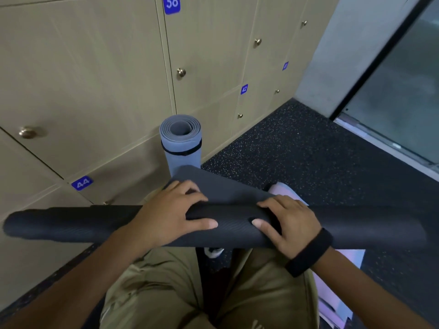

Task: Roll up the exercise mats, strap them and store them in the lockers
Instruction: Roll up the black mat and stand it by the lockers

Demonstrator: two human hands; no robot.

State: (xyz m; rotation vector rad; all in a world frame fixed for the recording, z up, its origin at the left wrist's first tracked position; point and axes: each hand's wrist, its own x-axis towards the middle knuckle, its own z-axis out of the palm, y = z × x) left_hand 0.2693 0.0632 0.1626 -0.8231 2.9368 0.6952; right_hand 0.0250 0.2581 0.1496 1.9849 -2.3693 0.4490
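A black exercise mat (71, 224), rolled into a long tube, lies crosswise in front of me above my knees. Its loose end flap (221, 186) sticks out away from me. My left hand (171, 214) grips the roll near its middle, fingers over the top. My right hand (285, 224), with a black wristband, grips the roll just to the right. A blue-grey rolled mat (181, 143) stands upright against the lockers, bound by a black strap (183, 151). The beige lockers (95, 67) are all closed.
Locker doors carry blue number tags 38 (171, 3), 42 (244, 89) and 44 (82, 183) and brass knobs. A pale lilac mat (342, 298) lies on the dark speckled floor (297, 148) under my right arm. A glass door (403, 91) stands at the right.
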